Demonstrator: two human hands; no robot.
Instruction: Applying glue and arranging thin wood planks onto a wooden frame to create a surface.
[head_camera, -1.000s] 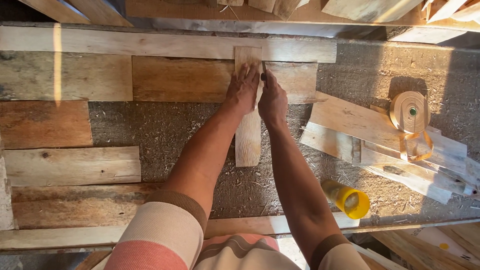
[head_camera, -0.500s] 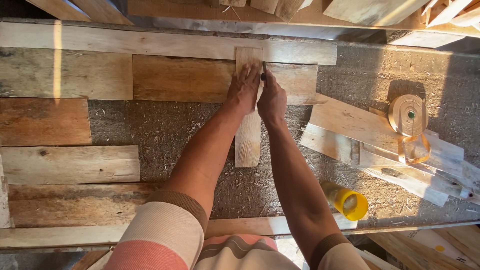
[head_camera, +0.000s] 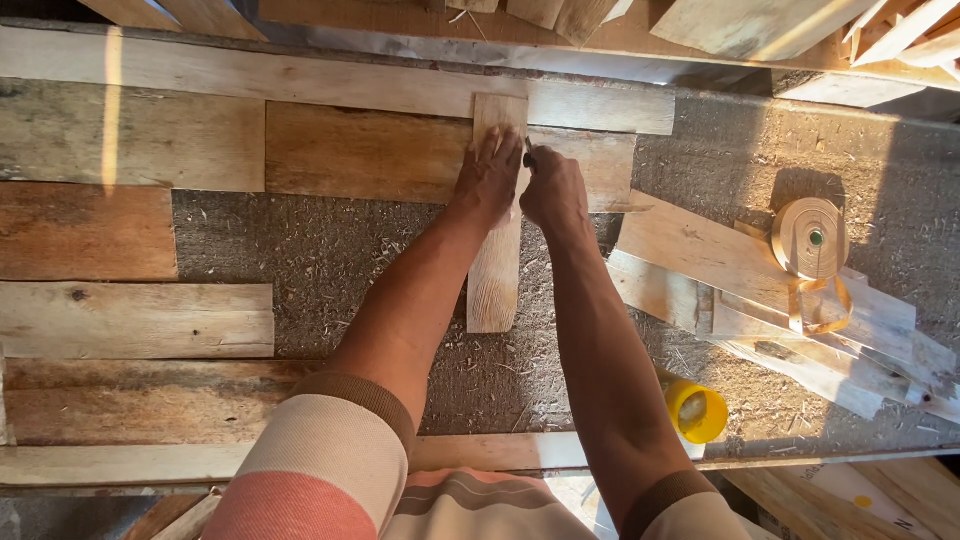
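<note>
The left hand (head_camera: 488, 180) lies flat, fingers spread, on a narrow upright wood strip (head_camera: 495, 270) that crosses the horizontal boards (head_camera: 370, 150). The right hand (head_camera: 553, 190) pinches a small dark pencil (head_camera: 528, 155) against the strip's right edge.

Both hands are covering the middle of the short upright plank (head_camera: 494, 285), so whatever's under the palms isn't showing. The right hand (head_camera: 553, 192) is pinching some small dark tool (head_camera: 528, 157), too tiny to tell if it's a pencil or a marker, and its tip is hiding against the left hand (head_camera: 489, 180). At 5 o'clock the yellow cup (head_camera: 697, 411) is getting clipped by the right forearm. At 3 o'clock the offcut pile (head_camera: 760, 300) is running off the edge. The tape roll (head_camera: 809, 238) is sitting on it, its loose end too tangled to follow.
</note>
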